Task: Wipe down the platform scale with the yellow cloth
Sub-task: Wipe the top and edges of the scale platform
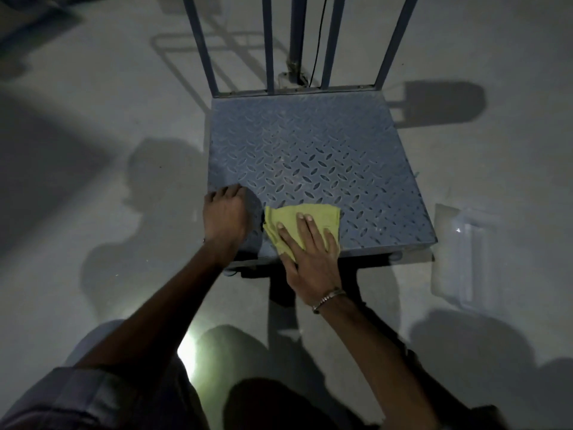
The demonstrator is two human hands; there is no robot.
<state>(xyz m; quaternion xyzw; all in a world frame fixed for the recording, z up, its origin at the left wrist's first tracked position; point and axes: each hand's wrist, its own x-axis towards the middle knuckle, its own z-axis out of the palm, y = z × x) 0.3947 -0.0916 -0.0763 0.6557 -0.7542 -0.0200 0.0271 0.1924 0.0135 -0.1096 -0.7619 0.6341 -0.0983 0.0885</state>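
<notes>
Nearest, below the platform scale (313,156): a rolled grey sleeve (77,395), a bright glare patch on the pale grey floor (93,119), and dark overlapping shadows across it.

On the scale's near edge: right hand (310,252) laid flat, fingers straight and spread, pressing the yellow cloth (297,221) onto the plate. Metal bracelet (327,297) at that wrist. Cloth crumpled into a rough square, lying on the near-centre of the plate, its near corner reaching the plate's front lip.

At the scale's near-left corner: left hand (224,212) with fingers curled over the plate's left edge, gripping it, just beside the cloth but apart from it.

Plate itself: blue-grey metal with a raised diamond tread, dull and dusty toward its middle, set low on the floor with dark feet showing under the front lip.

Right of the scale: a clear plastic tray (462,259) lying on the floor, close to the plate's near-right corner, contents not discernible in the dim light.

Far edge of the scale: a blue metal guard frame (269,45) of upright bars rising out of view, a thicker post (296,35) behind it with a thin black cable (319,41) running down alongside.
</notes>
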